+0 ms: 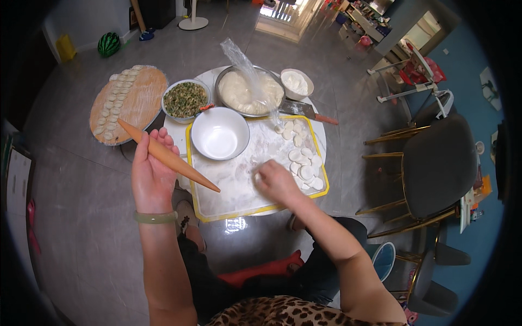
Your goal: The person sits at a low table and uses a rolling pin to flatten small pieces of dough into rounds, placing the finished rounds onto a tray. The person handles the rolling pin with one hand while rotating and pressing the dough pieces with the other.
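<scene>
My left hand [157, 163] is palm up with a tapered wooden rolling pin [173, 161] across its palm and the thumb over it. My right hand [275, 179] is lowered over the floured, yellow-edged mat [228, 195], fingers curled at a small pale piece, probably dough, mostly hidden and blurred. Flattened dough rounds [306, 172] overlap to the right of that hand, with smaller dough pieces [288, 133] behind them. An empty white bowl [220, 134] stands on the mat's back left part.
Behind the mat are a bowl of chopped green filling [185, 100], a metal basin of dough [232, 91] partly under plastic film, a bowl of flour [295, 83] and a cleaver [299, 109]. Dumplings [115, 104] lie on a round wooden board [140, 98] at left. Dark chairs [440, 165] stand at right.
</scene>
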`<state>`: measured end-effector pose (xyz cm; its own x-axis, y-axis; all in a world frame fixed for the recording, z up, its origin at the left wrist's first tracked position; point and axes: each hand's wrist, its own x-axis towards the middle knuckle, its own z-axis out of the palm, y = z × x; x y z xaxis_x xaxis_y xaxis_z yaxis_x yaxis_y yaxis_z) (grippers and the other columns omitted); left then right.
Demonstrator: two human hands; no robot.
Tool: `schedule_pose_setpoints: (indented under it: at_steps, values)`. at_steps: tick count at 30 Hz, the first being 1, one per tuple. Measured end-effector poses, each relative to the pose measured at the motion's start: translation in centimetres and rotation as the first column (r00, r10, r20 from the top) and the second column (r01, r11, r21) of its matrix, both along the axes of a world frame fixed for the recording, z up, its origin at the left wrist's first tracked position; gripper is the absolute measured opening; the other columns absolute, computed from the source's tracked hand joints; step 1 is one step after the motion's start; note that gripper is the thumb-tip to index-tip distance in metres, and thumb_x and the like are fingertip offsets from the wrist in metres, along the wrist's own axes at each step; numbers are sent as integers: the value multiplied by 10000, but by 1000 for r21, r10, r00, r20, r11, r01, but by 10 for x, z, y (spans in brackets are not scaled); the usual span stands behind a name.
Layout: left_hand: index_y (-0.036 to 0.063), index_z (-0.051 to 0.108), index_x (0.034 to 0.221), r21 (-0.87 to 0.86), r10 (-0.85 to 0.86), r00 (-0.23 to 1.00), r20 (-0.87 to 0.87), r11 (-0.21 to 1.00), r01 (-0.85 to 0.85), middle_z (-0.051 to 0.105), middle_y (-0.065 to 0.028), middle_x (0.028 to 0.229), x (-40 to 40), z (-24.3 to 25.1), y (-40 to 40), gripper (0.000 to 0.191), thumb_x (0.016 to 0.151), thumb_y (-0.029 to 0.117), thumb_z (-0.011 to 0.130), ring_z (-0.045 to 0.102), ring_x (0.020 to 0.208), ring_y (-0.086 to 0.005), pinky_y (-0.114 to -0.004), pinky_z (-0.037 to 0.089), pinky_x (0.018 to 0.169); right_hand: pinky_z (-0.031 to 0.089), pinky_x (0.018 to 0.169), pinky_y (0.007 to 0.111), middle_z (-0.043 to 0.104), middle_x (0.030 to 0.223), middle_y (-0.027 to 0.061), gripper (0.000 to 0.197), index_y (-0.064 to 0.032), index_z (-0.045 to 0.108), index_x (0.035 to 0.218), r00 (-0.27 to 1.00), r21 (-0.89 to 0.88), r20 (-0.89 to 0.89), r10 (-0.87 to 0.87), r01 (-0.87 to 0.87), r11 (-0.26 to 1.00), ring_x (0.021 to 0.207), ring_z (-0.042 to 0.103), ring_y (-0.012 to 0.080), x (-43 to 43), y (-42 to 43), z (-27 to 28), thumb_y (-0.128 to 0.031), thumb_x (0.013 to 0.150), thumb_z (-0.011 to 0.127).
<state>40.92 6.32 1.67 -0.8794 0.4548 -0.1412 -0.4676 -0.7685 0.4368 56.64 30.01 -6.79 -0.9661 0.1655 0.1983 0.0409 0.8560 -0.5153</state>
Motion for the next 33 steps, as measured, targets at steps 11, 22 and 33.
schedule_pose_setpoints:
  at_steps: [11, 22, 33]
  values:
    - [55, 469, 1023, -14, 17, 999, 51, 1000, -17, 548, -68, 1001, 8, 4, -3, 196, 941, 233, 473, 531, 875, -162, -302, 435, 783, 361, 937, 457, 492, 1208, 141, 442, -40, 524, 1157, 995, 179, -64, -71, 82, 980, 1118, 453, 340, 3, -35, -3, -264, 789, 625]
    - [69, 497, 1000, -80, 7, 998, 63, 997, -2, 571, -44, 976, 18, 2, -1, 170, 940, 226, 471, 551, 835, -143, -292, 454, 738, 226, 1038, 537, 240, 1456, 154, 654, -55, 312, 1378, 987, 332, 144, -68, 17, 943, 1331, 236, 361, -5, -63, -34, -447, 879, 471]
    - [64, 491, 977, -53, -41, 997, 65, 998, 44, 571, -60, 972, 21, -4, 16, 162, 938, 220, 477, 545, 860, -155, -308, 448, 764, 453, 825, 362, 594, 929, 171, 282, -47, 604, 1010, 984, 59, 128, -122, 115, 992, 897, 563, 318, 17, -11, -24, -215, 784, 619]
